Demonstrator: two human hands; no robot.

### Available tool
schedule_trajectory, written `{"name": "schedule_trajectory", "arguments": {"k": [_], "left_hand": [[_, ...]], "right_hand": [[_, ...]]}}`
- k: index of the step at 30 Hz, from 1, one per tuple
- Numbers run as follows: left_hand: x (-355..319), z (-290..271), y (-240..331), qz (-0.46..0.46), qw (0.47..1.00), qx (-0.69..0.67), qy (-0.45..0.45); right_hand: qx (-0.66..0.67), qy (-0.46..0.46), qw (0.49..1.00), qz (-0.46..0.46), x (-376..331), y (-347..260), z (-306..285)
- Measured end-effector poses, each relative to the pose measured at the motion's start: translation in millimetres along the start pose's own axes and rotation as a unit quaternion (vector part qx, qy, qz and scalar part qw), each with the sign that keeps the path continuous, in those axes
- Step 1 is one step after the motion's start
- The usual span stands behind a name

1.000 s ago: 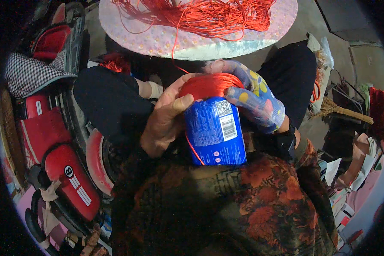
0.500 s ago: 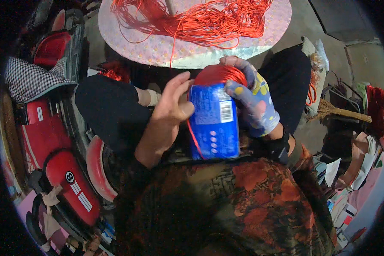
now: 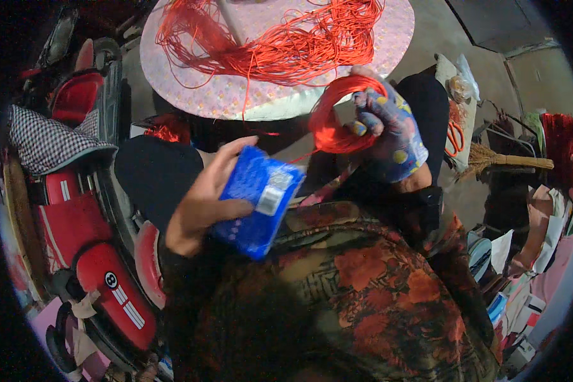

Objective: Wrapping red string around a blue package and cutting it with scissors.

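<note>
My bare left hand (image 3: 204, 200) grips a blue packet (image 3: 258, 207) with a barcode label, its thumb lying across the front. To the right, my gloved right hand (image 3: 391, 130), in a grey-blue glove with yellow dots, is closed around a coil of red cord (image 3: 331, 118). The coil forms a loop with an opening in its middle. A thin strand runs from the coil's lower left toward the packet; its end there is hidden. Ahead of both hands, a large tangle of the same red cord (image 3: 280, 54) lies on a round table (image 3: 197, 95) with a pale flowered cover.
On the left stands a red scooter (image 3: 118, 293) with a checkered cloth (image 3: 51, 137) over part of it. At right are orange-handled scissors (image 3: 455, 137), a straw broom (image 3: 503, 159), and stacked papers and boxes. My knees flank the space before the table.
The red coil and the blue packet, together before, are now apart. My left hand has carried the packet left and down, and my right hand holds the coil higher and right.
</note>
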State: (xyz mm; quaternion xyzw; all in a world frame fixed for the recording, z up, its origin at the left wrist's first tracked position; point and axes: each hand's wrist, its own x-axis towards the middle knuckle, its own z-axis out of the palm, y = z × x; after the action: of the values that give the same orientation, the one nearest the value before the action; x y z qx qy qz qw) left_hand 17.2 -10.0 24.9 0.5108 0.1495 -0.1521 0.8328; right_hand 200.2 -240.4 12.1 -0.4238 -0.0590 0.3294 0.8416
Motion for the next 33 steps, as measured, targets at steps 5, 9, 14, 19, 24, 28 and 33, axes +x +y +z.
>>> {"name": "schedule_trajectory", "arguments": {"k": [5, 9, 14, 19, 24, 28, 33], "left_hand": [[-49.2, -19.4, 28.6, -0.054, 0.992, 0.104, 0.055], [-77.0, -34.7, 31.9, -0.078, 0.950, 0.302, -0.018], [-66.2, -23.7, 35.4, -0.013, 0.852, 0.513, -0.101], [-20.5, -11.6, 38.1, -0.022, 0.849, 0.525, -0.055], [18.1, 19.3, -4.7, 0.096, 0.955, 0.280, 0.004], [29.0, 27.7, -1.1, 0.137, 0.924, 0.356, -0.016], [36.5, 34.2, -9.9, 0.107, 0.957, 0.268, 0.031]], "right_hand": [[-0.163, 0.081, 0.977, -0.115, 12.6, -41.3, -29.5], [-0.359, 0.139, 0.907, -0.172, 15.6, -56.6, -27.0], [-0.600, -0.046, 0.791, -0.111, 15.2, -35.7, -17.3], [-0.539, -0.273, 0.793, -0.071, -1.2, 36.4, 13.0], [-0.428, -0.364, 0.827, 0.011, -16.6, 38.8, 45.1], [-0.435, -0.349, 0.828, 0.056, -15.2, 23.4, 41.9], [-0.457, -0.289, 0.841, -0.008, -19.4, 23.7, 32.6]]}}
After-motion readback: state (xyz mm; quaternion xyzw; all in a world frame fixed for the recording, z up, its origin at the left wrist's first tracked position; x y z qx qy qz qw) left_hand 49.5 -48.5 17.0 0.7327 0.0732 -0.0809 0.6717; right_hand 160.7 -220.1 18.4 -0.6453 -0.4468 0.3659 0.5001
